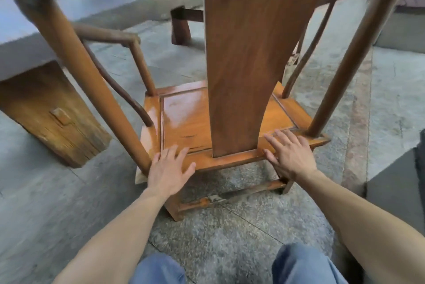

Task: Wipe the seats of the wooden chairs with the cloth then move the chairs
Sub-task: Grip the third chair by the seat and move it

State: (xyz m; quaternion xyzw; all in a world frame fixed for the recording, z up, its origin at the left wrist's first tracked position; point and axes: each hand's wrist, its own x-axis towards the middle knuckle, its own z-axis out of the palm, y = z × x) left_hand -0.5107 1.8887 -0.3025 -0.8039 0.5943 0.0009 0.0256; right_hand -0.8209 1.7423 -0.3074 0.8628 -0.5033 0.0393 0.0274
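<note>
A wooden armchair (pixel 184 120) stands in front of me, seen from behind, its tall back splat (pixel 248 53) rising through the middle of the view. The glossy orange seat shines with reflections. My left hand (pixel 169 168) lies flat on the seat's rear rail beside the left back post, fingers spread. My right hand (pixel 288 152) rests flat on the rear rail to the right of the splat, fingers apart. Neither hand holds anything. No cloth is in view.
A stone-topped table (pixel 27 37) on a thick wooden block leg (pixel 53 113) stands at the left, close to the chair's left arm. A second wooden leg (pixel 180 26) shows farther back. Grey stone paving lies underfoot, with a dark object (pixel 400 182) at the right edge.
</note>
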